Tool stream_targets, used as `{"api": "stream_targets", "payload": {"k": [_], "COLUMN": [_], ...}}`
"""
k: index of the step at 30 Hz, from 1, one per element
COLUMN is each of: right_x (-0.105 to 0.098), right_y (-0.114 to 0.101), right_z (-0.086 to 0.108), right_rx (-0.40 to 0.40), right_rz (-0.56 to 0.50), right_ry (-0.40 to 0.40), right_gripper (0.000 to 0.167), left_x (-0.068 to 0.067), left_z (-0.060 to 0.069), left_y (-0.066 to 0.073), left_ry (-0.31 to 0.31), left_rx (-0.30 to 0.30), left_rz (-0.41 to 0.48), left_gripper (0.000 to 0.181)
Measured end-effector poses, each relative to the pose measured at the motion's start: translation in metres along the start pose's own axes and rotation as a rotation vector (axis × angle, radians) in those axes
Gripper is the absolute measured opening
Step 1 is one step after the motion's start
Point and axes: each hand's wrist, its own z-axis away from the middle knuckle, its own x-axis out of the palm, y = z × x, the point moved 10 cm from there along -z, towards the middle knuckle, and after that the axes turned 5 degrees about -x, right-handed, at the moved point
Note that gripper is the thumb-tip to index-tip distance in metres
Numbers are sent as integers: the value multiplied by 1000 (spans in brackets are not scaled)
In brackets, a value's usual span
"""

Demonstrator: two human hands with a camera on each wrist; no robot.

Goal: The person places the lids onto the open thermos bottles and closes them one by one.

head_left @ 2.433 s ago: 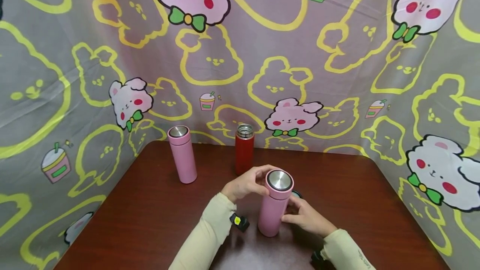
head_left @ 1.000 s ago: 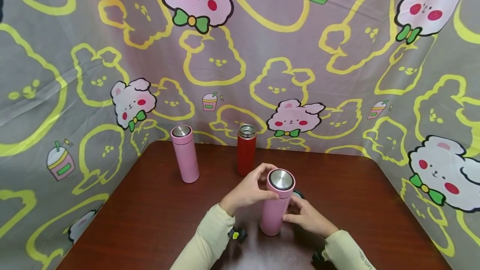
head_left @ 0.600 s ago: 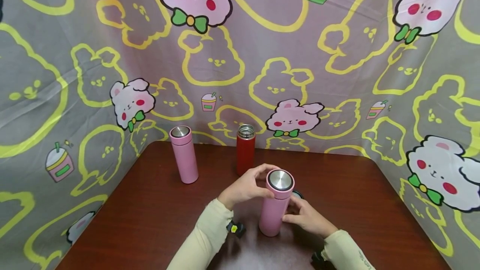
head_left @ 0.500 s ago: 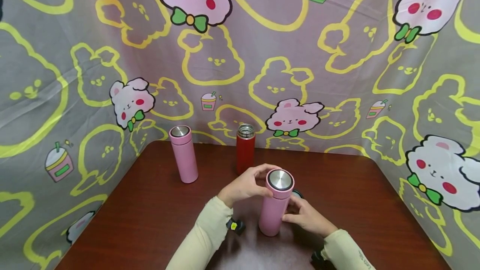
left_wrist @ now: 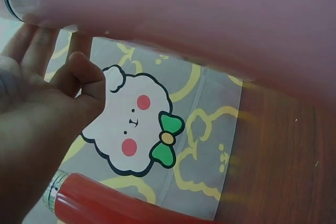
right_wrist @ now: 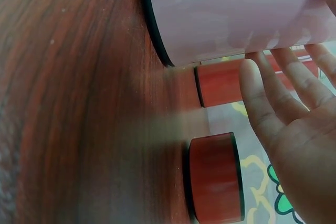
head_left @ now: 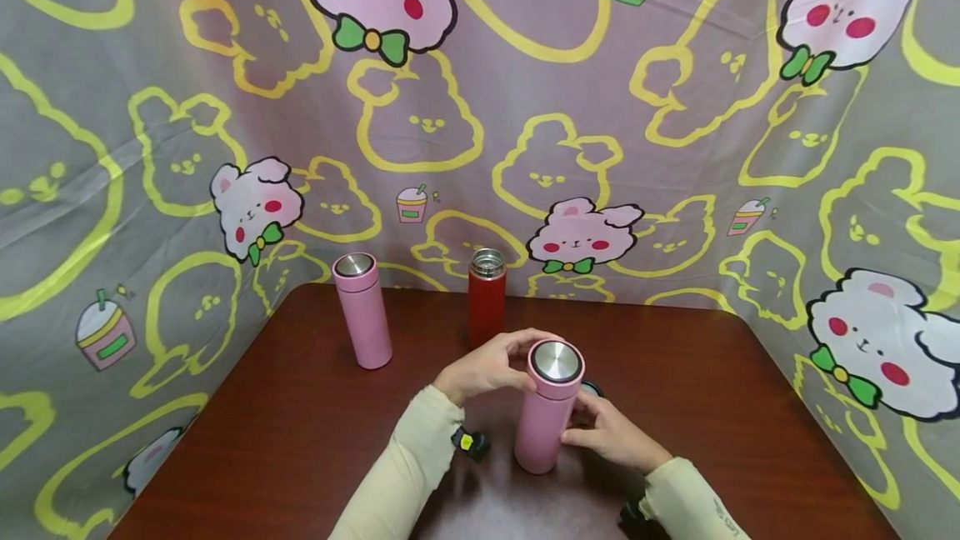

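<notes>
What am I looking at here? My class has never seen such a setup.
There is no machine: a person is working bare-handed. The wide picture is taken from the person's head, looking forward and down; the two closer ones come from the wrist cameras. On the brown table stand a farther pink bottle, closed, and a red bottle, open at the top. A short red piece, perhaps its cap, is there too. The left hand grips the nearer pink bottle around its lid; the right hand holds its body.

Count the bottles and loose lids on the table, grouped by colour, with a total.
Pink: 2 (front bottle, back-left bottle)
Red: 2 (uncapped bottle, loose lid)
Total: 4
</notes>
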Motion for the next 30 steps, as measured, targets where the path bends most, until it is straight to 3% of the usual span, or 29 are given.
{"api": "stream_targets", "payload": {"k": [17,23,30], "right_x": [4,4,1], "right_y": [-2,1,-3], "right_z": [-4,-2,0], "right_rx": [0,-1,-23], "right_rz": [12,20,3], "right_ry": [-7,2,14], "right_gripper": [41,40,42], "left_x": [-3,-1,4], "left_z": [-3,5,15], "left_y": [-10,-7,10], "left_ry": [-39,-11,57], "left_rx": [-35,8,82], "left_rz": [51,54,60], "left_gripper": [93,86,67]}}
